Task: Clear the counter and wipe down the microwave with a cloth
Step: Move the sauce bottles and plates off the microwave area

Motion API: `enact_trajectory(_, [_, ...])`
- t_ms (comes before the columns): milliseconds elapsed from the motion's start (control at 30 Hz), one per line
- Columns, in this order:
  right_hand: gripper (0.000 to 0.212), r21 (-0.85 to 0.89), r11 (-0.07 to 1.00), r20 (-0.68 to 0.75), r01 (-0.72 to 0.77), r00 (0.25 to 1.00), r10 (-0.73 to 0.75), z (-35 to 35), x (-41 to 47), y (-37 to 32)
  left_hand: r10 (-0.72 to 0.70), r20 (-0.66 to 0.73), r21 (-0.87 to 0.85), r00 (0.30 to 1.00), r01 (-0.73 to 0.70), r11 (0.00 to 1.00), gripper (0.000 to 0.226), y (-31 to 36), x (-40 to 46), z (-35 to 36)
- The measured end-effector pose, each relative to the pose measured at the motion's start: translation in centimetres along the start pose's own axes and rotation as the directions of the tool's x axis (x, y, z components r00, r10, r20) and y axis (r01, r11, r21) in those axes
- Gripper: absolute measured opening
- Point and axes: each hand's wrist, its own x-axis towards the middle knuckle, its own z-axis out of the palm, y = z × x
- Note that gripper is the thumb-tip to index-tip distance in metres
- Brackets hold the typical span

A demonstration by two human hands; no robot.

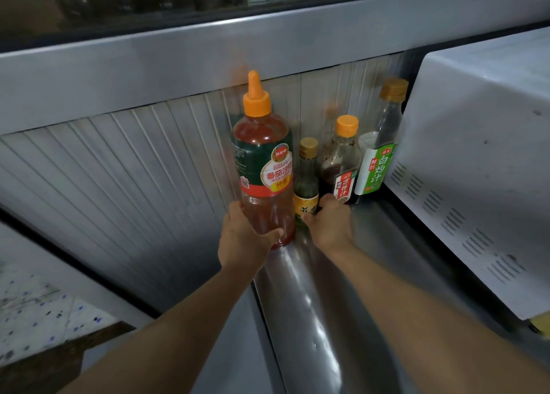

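The left hand grips the low part of the big ketchup bottle, with the thumb across the front and the fingers behind. The right hand is curled around the base of the small yellow-label bottle, which stands just beside the ketchup bottle at its 3 o'clock.

Both grips are low, and the ketchup bottle is tall and looks heavy on top, so I think it is better to lift it straight up and keep it upright, not to tilt it. The small bottle touches or nearly touches its neighbours, so it should go up first and sideways only after.

At 2 o'clock from the right hand stand the orange-cap bottle and the tall dark bottle with green label, close against the microwave. The right wrist can knock them when it draws back.

The steel counter under the bottles looks smooth, maybe greasy, so a firm hold is needed. The microwave is at 3 o'clock, not yet wiped; no cloth is visible.
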Motion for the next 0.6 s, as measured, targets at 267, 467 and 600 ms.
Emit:
enact_trajectory(267, [0.037,-0.074,0.997,-0.106,0.003,0.994,-0.011,1.1,0.8,-0.2,0.007,-0.03,0.014,1.0,-0.007,1.0,0.078,0.1,0.0,0.2])
enact_trajectory(467, [0.034,-0.049,0.999,-0.031,0.024,0.999,-0.025,0.0,0.1,0.3,0.025,-0.004,0.001,1.0,-0.025,1.0,0.08,0.2,-0.2,0.2])
enact_trajectory(600, [0.051,-0.152,0.981,0.129,0.12,0.987,-0.1,-1.5,-1.1,0.7,0.004,0.078,-0.008,0.997,-0.004,1.0,0.082,0.3,-0.3,-0.6])
